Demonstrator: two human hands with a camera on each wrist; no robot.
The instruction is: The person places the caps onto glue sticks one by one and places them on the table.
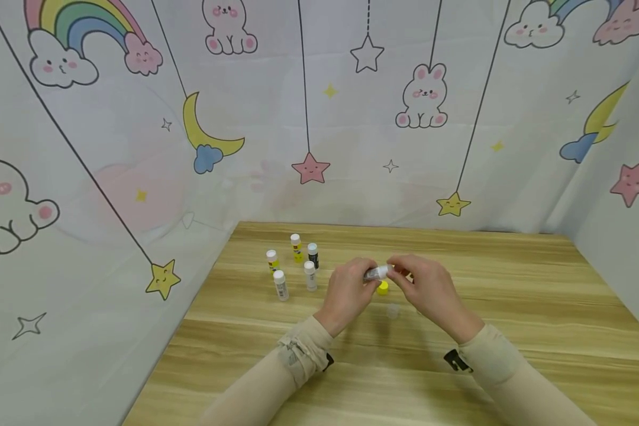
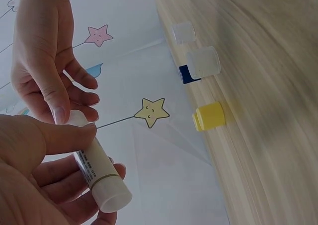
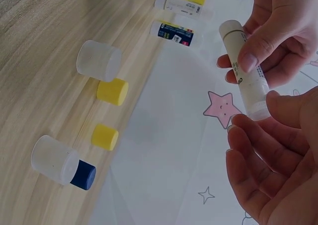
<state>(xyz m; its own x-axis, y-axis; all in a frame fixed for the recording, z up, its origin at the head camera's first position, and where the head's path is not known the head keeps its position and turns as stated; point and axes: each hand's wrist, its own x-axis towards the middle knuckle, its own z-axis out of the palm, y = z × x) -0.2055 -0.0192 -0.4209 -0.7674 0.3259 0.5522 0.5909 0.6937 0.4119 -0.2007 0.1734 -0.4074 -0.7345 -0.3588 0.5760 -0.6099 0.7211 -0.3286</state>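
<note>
A white glue stick (image 1: 377, 273) with small printed text is held up above the table, tilted. My left hand (image 1: 350, 290) grips it around the barrel, thumb on one side and fingers on the other. At its other end, my right hand (image 1: 428, 288) pinches the ribbed whitish end (image 3: 259, 110) between thumb and fingertips. Below the hands lie loose caps: a yellow cap (image 1: 383, 288), another yellow cap (image 3: 105, 137), a translucent cap (image 3: 98, 60), a second translucent cap (image 3: 53, 159) and a dark blue cap (image 3: 83, 175).
Left of my hands several capped sticks stand upright: a white stick (image 1: 281, 286), another white stick (image 1: 310, 277), a dark blue stick (image 1: 313, 256), a yellow stick (image 1: 296, 248) and another yellow stick (image 1: 273, 262). Behind the wooden table (image 1: 511, 284) hangs a patterned curtain (image 1: 362, 118).
</note>
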